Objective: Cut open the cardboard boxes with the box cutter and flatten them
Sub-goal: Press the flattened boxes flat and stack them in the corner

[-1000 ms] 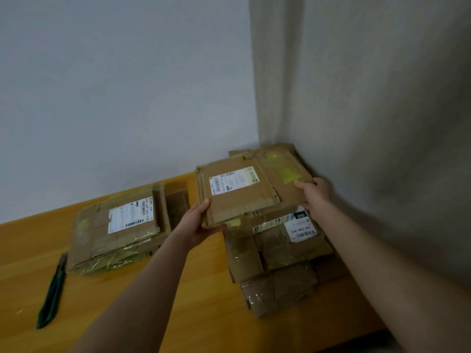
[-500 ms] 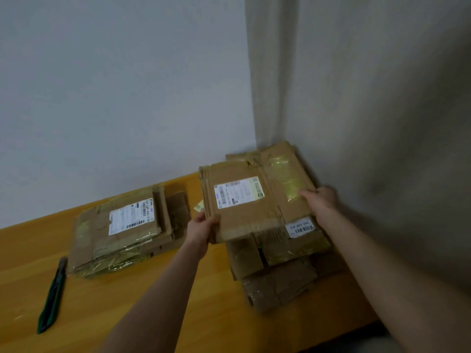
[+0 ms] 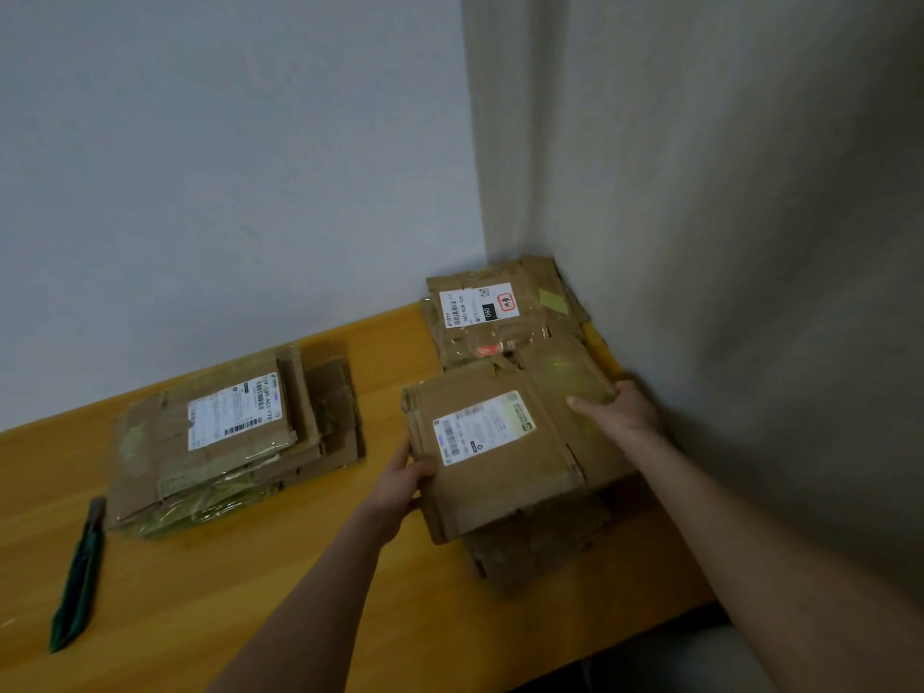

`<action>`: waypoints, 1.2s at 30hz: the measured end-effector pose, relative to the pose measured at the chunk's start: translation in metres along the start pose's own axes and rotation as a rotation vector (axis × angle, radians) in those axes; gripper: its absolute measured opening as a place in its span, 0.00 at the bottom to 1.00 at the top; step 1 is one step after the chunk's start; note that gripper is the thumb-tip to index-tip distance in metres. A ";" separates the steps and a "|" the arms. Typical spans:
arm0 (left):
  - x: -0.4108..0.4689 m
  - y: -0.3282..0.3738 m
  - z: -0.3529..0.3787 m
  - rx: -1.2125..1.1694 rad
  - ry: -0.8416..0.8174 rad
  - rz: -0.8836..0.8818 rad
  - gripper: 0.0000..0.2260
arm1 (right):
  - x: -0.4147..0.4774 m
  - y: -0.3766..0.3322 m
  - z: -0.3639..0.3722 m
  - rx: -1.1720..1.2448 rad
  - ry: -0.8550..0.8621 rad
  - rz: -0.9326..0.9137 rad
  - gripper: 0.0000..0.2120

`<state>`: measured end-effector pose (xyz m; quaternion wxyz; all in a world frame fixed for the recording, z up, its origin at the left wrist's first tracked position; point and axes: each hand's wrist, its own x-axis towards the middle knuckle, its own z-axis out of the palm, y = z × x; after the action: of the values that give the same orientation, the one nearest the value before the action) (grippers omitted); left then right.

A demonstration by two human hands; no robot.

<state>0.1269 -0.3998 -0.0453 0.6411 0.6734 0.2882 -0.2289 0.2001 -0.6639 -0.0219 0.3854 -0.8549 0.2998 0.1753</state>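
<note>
- Left hand (image 3: 406,480) grips the near-left edge of a flat box (image 3: 500,460), thumb on top and fingers curled under it.
- Right hand (image 3: 620,412) holds the far-right edge of the same box, thumb lying across the top; the other fingers are hidden behind the cardboard.
- Over the last second the flat box has come down the frame, from the middle to the lower right, between both hands.
- That shift has uncovered a labelled sheet (image 3: 482,312) at the back of the corner pile (image 3: 545,547), which sits where the two walls meet.
- The flat box now lies low over the front of the pile; whether it is touching or just above I cannot tell.
- It already looks collapsed, so this reads as sorting or stacking, not cutting. Whether it is being laid down or drawn off is not clear.
- Box cutter (image 3: 77,577) lies untouched at the lower left of the frame on the desk (image 3: 260,607), well apart from both hands.
- A second stack (image 3: 225,437) of taped cardboard sits left of centre, just beside the cutter's upper end.
- Any further cutting would need one hand freed to fetch the cutter.
</note>
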 end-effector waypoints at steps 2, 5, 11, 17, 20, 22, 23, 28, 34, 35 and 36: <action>0.003 0.002 0.000 -0.007 0.021 0.013 0.28 | 0.002 0.000 0.001 -0.020 -0.017 -0.017 0.40; 0.012 0.003 0.008 -0.016 0.144 -0.005 0.30 | 0.005 0.000 0.002 -0.040 -0.043 -0.015 0.37; 0.020 -0.007 0.024 0.072 0.155 -0.198 0.24 | 0.014 0.009 -0.001 -0.053 -0.142 0.055 0.38; 0.025 -0.008 0.033 -0.071 0.184 -0.171 0.22 | 0.023 0.009 0.013 0.016 -0.151 0.036 0.41; 0.023 0.006 0.031 -0.106 0.258 -0.141 0.20 | 0.027 0.004 0.011 0.062 -0.164 0.048 0.41; 0.022 0.024 0.022 -0.144 0.270 -0.119 0.19 | 0.029 -0.003 0.009 0.209 -0.161 0.063 0.40; 0.022 0.033 0.016 -0.162 0.298 -0.099 0.19 | 0.028 -0.008 0.007 0.277 -0.149 0.052 0.38; 0.017 0.048 0.007 -0.187 0.356 -0.010 0.18 | 0.021 -0.026 -0.005 0.312 -0.090 -0.055 0.33; -0.011 -0.023 0.037 -0.135 0.193 -0.203 0.18 | 0.011 0.024 -0.008 0.037 -0.210 0.123 0.32; -0.013 -0.036 0.041 -0.122 0.177 -0.225 0.16 | 0.007 0.034 -0.003 -0.004 -0.221 0.152 0.33; -0.014 -0.045 0.045 -0.121 0.168 -0.226 0.15 | 0.006 0.043 0.002 -0.014 -0.219 0.170 0.37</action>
<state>0.0888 -0.4453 -0.0726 0.6245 0.6136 0.4279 -0.2246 0.1764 -0.6866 -0.0501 0.3937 -0.8048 0.3263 0.3015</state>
